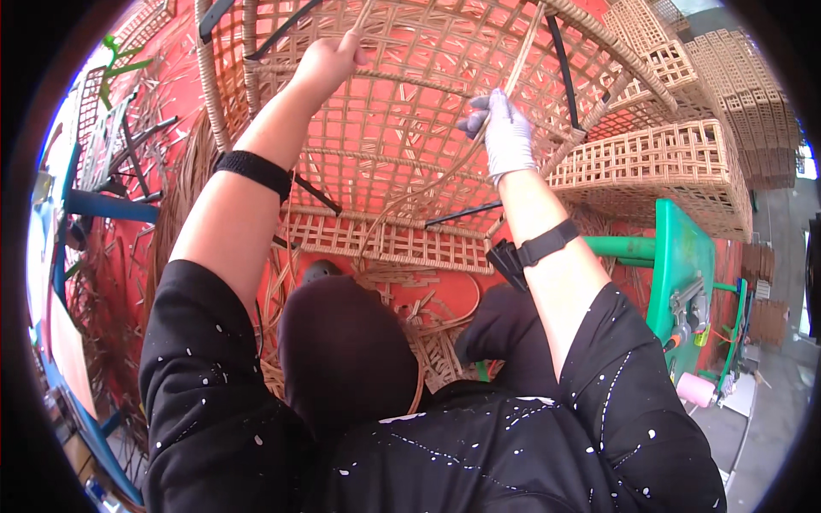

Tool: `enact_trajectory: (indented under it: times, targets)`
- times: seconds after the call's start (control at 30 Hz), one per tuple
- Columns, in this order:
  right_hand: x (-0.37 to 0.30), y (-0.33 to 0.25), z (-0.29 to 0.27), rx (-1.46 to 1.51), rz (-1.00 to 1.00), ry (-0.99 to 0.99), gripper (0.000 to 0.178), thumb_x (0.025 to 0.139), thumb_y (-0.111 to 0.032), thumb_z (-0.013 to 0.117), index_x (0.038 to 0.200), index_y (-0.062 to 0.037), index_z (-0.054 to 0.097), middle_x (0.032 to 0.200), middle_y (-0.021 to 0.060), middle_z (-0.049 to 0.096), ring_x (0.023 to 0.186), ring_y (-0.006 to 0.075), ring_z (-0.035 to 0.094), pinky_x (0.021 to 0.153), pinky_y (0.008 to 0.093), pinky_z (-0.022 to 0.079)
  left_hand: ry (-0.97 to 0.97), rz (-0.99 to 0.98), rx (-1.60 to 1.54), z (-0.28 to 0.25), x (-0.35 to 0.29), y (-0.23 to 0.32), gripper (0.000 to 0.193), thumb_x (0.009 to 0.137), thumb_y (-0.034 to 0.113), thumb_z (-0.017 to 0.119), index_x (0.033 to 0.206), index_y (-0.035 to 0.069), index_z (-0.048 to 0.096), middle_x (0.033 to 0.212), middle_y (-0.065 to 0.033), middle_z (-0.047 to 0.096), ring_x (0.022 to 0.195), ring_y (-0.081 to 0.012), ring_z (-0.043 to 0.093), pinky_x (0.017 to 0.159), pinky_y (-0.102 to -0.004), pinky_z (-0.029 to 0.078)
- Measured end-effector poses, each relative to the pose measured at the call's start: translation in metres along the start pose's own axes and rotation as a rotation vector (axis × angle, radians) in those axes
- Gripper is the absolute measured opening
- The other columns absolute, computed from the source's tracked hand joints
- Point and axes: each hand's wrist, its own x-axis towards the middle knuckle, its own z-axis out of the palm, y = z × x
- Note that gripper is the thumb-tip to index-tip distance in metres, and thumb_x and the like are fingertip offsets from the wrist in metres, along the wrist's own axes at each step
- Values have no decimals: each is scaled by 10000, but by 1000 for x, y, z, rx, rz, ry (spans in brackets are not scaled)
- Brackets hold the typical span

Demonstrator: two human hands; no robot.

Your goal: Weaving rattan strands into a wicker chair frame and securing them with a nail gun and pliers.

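Observation:
A large openwork piece of woven tan cane [402, 128], with wrapped rims and dark metal bars, fills the space in front of me. My bare left hand [329, 64] is closed near its upper left, pinching a flat cane strand [363, 15] that runs up out of view. At the upper right, my right hand [500, 128], in a pale glove, is closed around another cane strand [525, 53]. That strand stretches taut upward to the far rim, and a loose tail curves down across the weave toward my knees.
A green stool [684, 265] on its side stands at my right, with hand tools [688, 308] on it. Stacked woven baskets [650, 162] rise at the far right. Cane scraps litter the red floor [453, 291]. Blue metal framing [111, 205] stands at the left.

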Motion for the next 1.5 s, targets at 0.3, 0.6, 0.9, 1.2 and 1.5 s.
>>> enact_trajectory:
  times: [0.3, 0.6, 0.9, 1.2, 1.5]
  targets:
    - [-3, 89, -13, -52, 205, -105, 463, 1015, -384, 350, 916, -13, 608, 613, 60, 640, 514, 132, 577, 481, 266, 431, -38, -24, -45, 14, -41, -77, 509, 986, 459, 417, 738, 53, 597, 560, 50, 398, 508, -68, 350, 484, -248, 294]
    - [-49, 183, -41, -105, 502, -245, 409, 997, -365, 418, 947, -3, 601, 695, 103, 675, 595, 194, 650, 570, 299, 524, -182, -164, -35, 26, -143, -166, 519, 994, 396, 406, 701, 6, 584, 569, -40, 506, 546, -147, 491, 567, -302, 416]
    - [-58, 197, -29, -142, 784, -227, 417, 1007, -356, 348, 944, -26, 595, 646, 84, 657, 571, 204, 635, 548, 332, 491, -424, -340, 158, 53, -149, -225, 538, 950, 415, 417, 660, 2, 604, 578, -110, 586, 561, -217, 593, 612, -357, 485]
    - [-88, 254, -56, -1097, 481, -741, 458, 973, -362, 296, 1074, -108, 664, 925, 122, 697, 993, 313, 616, 911, 437, 459, -473, -668, 99, 19, -228, -262, 585, 994, 442, 371, 666, 22, 613, 531, -42, 542, 454, -156, 497, 508, -316, 434]
    - [-97, 273, -62, -1491, -122, -1122, 373, 963, -280, 337, 966, -72, 646, 944, 176, 665, 908, 343, 646, 797, 436, 512, -527, -866, -229, 29, -261, -249, 528, 1021, 412, 323, 1146, -18, 602, 802, -78, 671, 450, -93, 423, 433, -253, 372]
